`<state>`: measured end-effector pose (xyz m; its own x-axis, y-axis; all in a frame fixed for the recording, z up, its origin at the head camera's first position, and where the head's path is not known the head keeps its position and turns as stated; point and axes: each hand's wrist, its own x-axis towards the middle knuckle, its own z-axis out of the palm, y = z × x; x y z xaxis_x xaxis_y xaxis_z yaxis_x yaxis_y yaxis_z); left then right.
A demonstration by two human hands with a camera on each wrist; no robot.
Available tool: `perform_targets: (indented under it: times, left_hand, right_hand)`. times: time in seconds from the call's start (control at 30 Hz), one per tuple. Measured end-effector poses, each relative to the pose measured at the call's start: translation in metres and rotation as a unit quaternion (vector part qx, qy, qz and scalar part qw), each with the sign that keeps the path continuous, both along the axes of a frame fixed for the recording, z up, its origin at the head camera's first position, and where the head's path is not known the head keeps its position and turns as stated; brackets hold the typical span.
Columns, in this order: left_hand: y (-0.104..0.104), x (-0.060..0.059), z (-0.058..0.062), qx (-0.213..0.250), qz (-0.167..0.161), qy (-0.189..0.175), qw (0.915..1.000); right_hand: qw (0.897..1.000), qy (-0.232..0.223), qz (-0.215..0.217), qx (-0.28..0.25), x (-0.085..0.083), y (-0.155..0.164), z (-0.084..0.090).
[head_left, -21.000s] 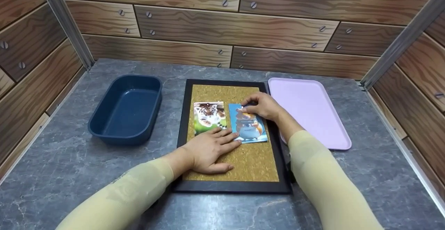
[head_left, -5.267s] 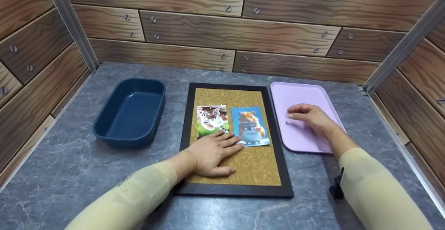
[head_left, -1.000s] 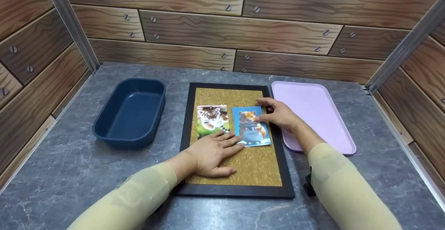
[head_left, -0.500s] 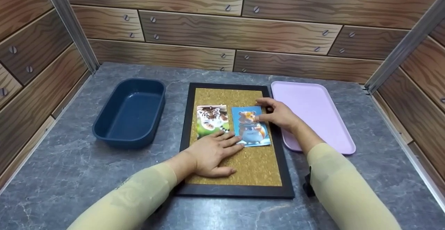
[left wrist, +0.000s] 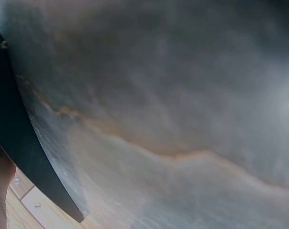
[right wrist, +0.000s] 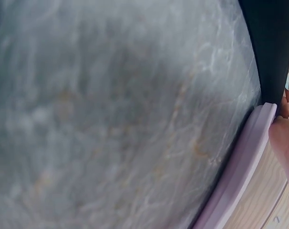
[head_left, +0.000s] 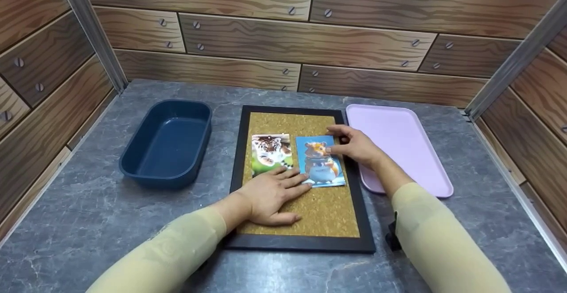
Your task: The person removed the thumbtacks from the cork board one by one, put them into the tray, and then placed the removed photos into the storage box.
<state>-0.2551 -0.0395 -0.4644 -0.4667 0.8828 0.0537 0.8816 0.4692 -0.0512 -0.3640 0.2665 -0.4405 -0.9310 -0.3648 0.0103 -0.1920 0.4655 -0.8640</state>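
Two hands are on the cork board, and from the head view we cannot make out what sits under the right hand's fingertips. Our right hand reaches in from the right, fingers bent, thumb and forefinger pinched at the upper right part of the hamster picture; any pin there is hidden by the fingers, so we cannot tell if it holds one. Our left hand lies flat with fingers straight and spread, palm on the cork, fingertips touching the near left corner of the hamster picture and the near edge of the tiger picture. Both pictures lie side by side on the middle of the board, tiger left, hamster right.

Both wrist views are mostly blurred grey desk. Our left wrist view shows only a dark strip of the board's black frame and no fingers. Our right wrist view shows the rim of the pink tray just beside the frame, with a little skin at the right edge.

Left of the board stands the blue tub; the pink tray lies right of it.
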Motion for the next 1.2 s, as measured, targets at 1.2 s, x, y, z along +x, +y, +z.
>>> perform_targets:
  times: [1.2]
  left_hand:
    - [0.0, 0.0, 0.0, 0.006, 0.0, -0.016, 0.9999]
  right_hand:
    - [0.995, -0.05, -0.022, -0.081, 0.014, -0.008, 0.019]
